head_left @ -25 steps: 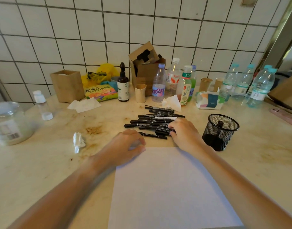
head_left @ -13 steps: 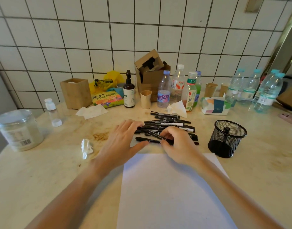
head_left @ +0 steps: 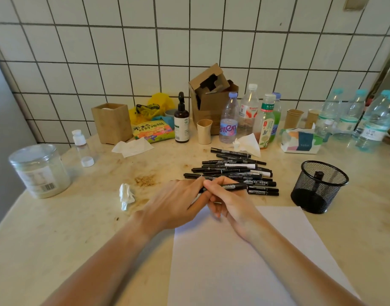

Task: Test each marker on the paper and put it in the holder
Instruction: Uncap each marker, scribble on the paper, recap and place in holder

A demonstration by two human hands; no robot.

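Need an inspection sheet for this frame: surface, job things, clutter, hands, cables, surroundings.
Surface: beige marble-look counter, brown stains and crumbs near the middle.
Job's things: white paper sheet blank; pile of black markers behind it; one black marker lifted; black mesh holder right of the paper, one marker inside.
Clutter: clear plastic jar, wooden box, brown pump bottle, open cardboard box, water bottles, tissue pack, crumpled tissue.
Hands: right hand grips the lifted marker; left hand fingers at its left end, exact grip unclear.
Cables: nothing seen.
Surroundings: white tiled wall.
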